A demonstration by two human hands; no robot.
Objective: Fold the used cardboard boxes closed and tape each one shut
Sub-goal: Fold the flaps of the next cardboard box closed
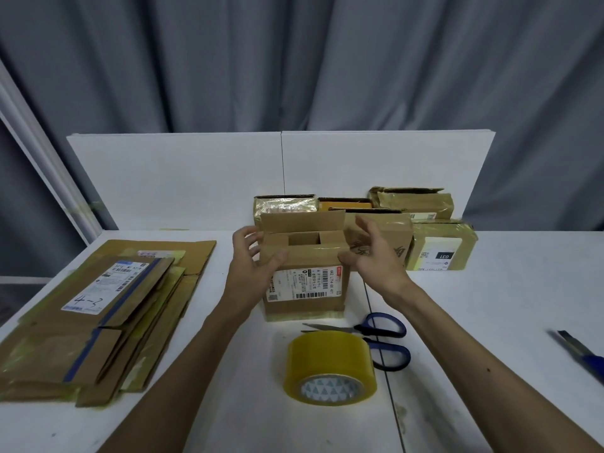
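Note:
A small cardboard box [305, 289] with a shipping label stands upright in the middle of the white table [490, 305]. Its side flaps are folded in, the far flap stands up, and the near flap leans inward. My left hand [253, 256] is at the box's upper left corner with fingers spread, thumb on the near flap. My right hand [372, 246] hovers at the upper right corner, fingers apart, thumb near the flap's edge. A roll of yellowish clear tape [330, 366] lies in front of the box.
Blue-handled scissors [382, 341] lie right of the tape. A blue utility knife [581, 351] sits at the far right edge. Flattened cardboard boxes [98, 315] are stacked on the left. Several taped boxes [438, 243] stand behind, against white boards [196, 178].

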